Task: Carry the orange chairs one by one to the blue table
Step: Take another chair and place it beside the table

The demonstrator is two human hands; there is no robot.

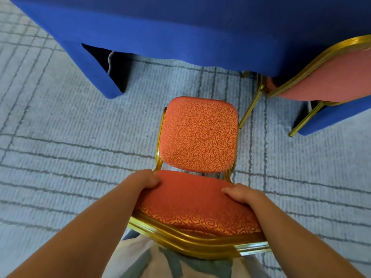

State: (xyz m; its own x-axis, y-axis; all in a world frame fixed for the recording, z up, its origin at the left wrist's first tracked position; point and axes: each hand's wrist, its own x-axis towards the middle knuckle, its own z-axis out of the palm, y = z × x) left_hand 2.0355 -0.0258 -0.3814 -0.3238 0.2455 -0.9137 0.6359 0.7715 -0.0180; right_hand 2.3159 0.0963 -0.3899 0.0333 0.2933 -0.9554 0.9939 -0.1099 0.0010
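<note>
A: The orange chair at centre frame, is it plain?
B: No. Orange cloth covered in darker red squiggles. Its frame is shiny gold.
A: And the blue table across the top?
B: Solid deep blue, no pattern.
A: The carpet?
B: Pale grey-blue, with darker grey lines crossing in a grid.
A: The second chair at the right edge?
B: Plain salmon-red back, gold rim.

A function or conference room is suggested. The surface is covered by a fitted blue cloth that reaches the floor at its corners. A chair with a gold metal frame and patterned orange padding is seen before it. A second chair of the same banquet type is pushed partly under it. The floor is laid with grey-blue carpet marked by dark grid lines.
</note>
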